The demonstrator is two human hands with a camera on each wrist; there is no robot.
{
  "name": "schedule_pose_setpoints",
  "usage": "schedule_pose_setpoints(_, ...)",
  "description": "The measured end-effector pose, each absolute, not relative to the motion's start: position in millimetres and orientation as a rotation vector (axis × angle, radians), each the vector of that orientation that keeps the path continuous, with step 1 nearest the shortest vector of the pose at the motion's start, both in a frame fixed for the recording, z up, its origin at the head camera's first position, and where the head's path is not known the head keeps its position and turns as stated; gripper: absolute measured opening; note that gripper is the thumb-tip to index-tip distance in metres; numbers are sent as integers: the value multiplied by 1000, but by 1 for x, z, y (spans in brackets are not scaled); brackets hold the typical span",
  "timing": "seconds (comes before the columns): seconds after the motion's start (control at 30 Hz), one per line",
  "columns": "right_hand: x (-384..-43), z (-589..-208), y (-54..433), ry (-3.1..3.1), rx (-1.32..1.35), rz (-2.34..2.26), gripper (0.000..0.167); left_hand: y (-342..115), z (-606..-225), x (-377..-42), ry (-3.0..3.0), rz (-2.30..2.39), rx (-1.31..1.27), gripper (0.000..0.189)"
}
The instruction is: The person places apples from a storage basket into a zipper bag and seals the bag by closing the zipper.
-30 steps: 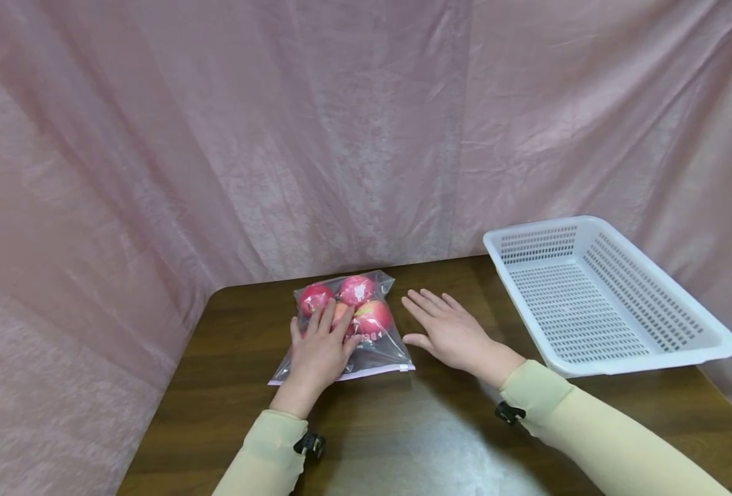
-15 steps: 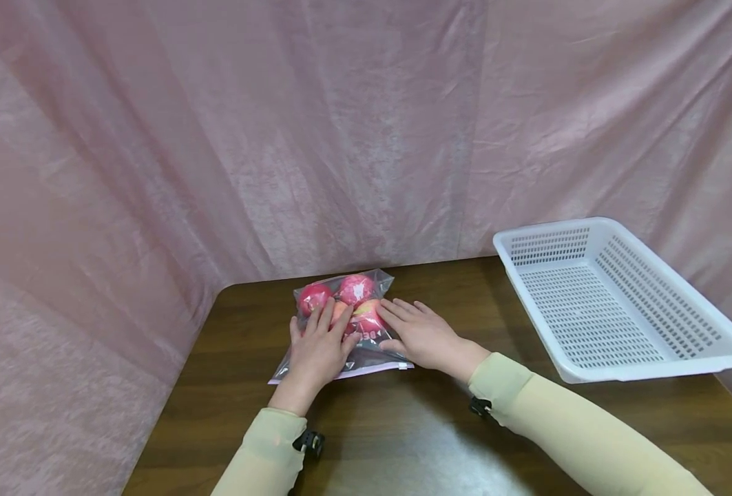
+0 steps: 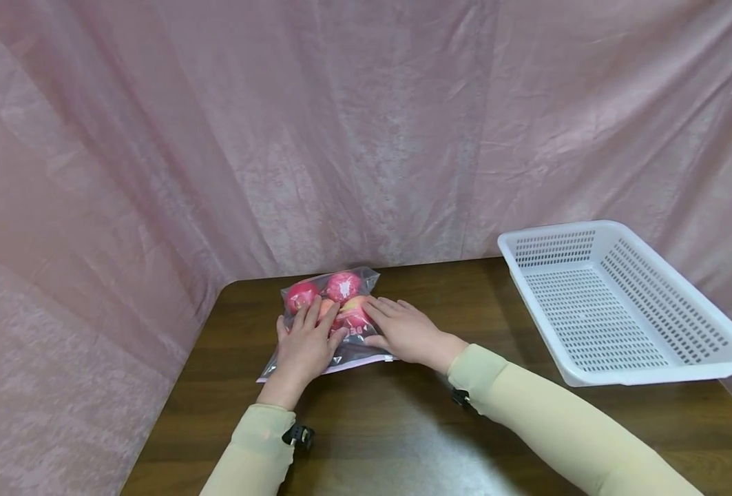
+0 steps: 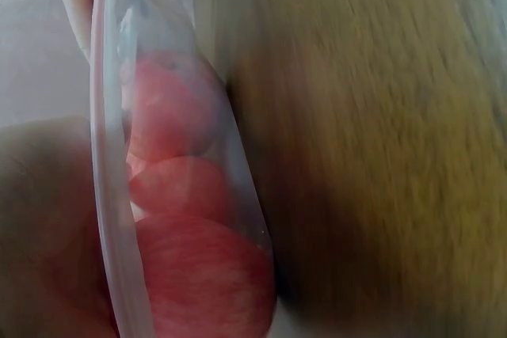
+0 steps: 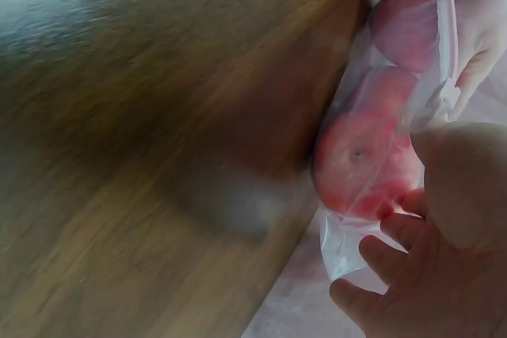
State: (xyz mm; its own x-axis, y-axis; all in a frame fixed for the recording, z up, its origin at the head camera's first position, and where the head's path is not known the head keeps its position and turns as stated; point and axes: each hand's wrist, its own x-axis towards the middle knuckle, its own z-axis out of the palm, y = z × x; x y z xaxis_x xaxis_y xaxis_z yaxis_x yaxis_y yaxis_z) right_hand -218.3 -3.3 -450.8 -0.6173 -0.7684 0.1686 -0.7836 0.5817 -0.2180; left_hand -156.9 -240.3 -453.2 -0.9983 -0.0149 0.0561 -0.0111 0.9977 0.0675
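Observation:
A clear zip bag with several red apples inside lies flat near the back of the table, its zip edge facing me. My left hand rests on the bag's left part, fingers spread over the apples. From the right side, my right hand touches the bag, fingertips against the rightmost apple. In the left wrist view the zip strip runs in front of the apples. The right wrist view shows a white slider on the zip.
A white plastic basket with slotted walls stands on the right side of the brown wooden table. Behind the table hangs a pink curtain.
My right hand has come left from beside the bag onto its right side. Over the last half second the bag and both hands have shifted slightly left.

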Motion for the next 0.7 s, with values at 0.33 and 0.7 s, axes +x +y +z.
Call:
schedule_pose_setpoints(0.33, -221, -449, -26, -2762, 1344, 412, 75, -259, -451, -157, -3068, -102, 47, 69)
schedule_pose_setpoints(0.7, -221, -453, -46, -2773, 1343, 438, 76, -279, -451, -154, -3057, -92, 41, 69)
